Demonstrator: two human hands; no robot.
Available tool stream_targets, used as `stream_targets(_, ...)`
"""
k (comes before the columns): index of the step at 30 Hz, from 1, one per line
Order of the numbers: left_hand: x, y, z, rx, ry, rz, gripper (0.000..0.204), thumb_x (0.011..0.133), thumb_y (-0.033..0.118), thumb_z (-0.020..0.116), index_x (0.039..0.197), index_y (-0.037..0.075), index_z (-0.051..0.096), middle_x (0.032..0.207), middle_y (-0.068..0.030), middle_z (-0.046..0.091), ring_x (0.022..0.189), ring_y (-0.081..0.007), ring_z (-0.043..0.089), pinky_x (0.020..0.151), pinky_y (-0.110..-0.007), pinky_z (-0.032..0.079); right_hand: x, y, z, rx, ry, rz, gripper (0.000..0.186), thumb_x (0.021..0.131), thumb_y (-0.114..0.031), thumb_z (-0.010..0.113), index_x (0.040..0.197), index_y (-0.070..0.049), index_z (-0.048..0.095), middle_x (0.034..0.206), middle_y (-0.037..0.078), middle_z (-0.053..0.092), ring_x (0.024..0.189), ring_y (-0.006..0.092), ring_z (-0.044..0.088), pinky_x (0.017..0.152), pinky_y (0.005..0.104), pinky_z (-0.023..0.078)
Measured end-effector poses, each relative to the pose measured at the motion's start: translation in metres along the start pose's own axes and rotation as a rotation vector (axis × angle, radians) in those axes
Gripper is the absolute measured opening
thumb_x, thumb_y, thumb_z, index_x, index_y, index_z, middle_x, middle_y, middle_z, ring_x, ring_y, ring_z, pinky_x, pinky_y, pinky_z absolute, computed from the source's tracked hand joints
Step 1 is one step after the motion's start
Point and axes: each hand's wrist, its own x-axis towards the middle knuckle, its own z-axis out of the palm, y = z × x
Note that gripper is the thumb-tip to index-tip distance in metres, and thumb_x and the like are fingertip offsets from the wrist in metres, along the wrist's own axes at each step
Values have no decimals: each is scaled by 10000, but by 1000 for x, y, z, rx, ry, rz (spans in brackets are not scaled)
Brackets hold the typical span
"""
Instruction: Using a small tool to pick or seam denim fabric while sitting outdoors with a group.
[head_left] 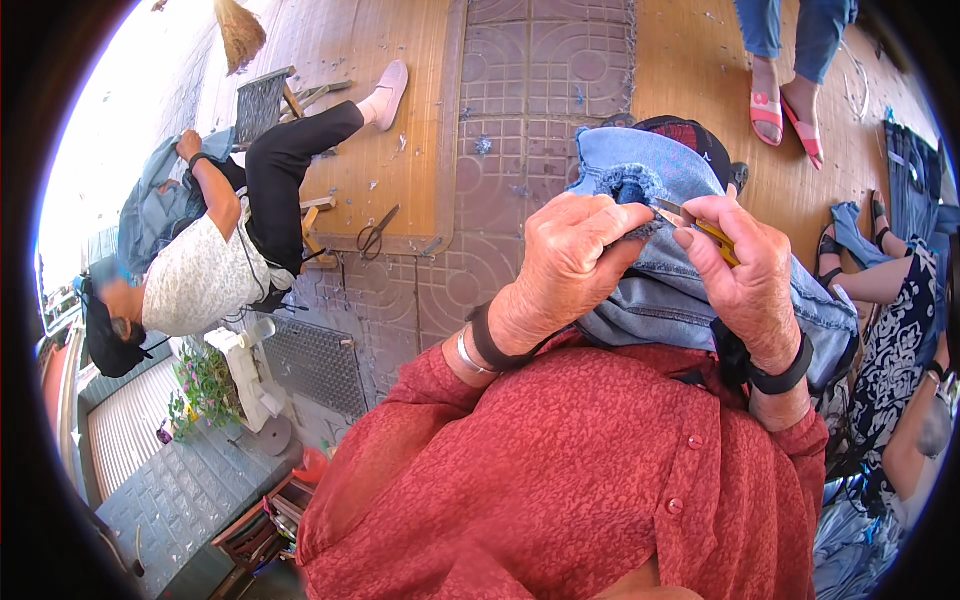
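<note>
A light blue denim garment (640, 155) with a frayed, whitish raw edge lies bunched across my lap. My left hand (575, 245) is closed, pinching a fold of its darker frayed edge between thumb and fingers. In my right hand (742, 262) is a small yellow-handled tool (716, 243) with a thin metal tip, gripped between thumb and fingers. That tip points at the pinched edge, close to my left thumb. Whether it is a snipper or a blade I cannot make out. A dark cap-like thing (690, 135) shows just beyond the denim.
At the left a seated person (200, 270) holds denim on the lap. Scissors (378, 232) lie on the floor beside a wooden stool (316, 220). A broom (240, 35) is farther off. Red slippers (767, 118) on someone's feet and another seated person (890, 330) are at the right.
</note>
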Motion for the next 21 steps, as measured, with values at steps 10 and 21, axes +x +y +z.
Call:
stream_targets(10, 0, 1, 0, 9, -7, 1, 263, 586, 2, 695, 832, 74, 634, 613, -65, 544, 565, -227, 522, 538, -322, 420, -1, 2, -1, 8, 6, 6, 135, 752, -122, 656, 840, -65, 572, 718, 94, 611, 630, 265, 589, 549, 320, 443)
stream_targets(21, 1, 6, -15, -583, -8, -647, 186, 742, 83, 688, 905, 21, 623, 768, 30, 584, 720, -35, 502, 644, -190, 422, -2, 6, -3, 244, 163, 193, 186, 809, -118, 632, 939, -11, 555, 765, 69, 619, 704, 106, 583, 650, 225, 453)
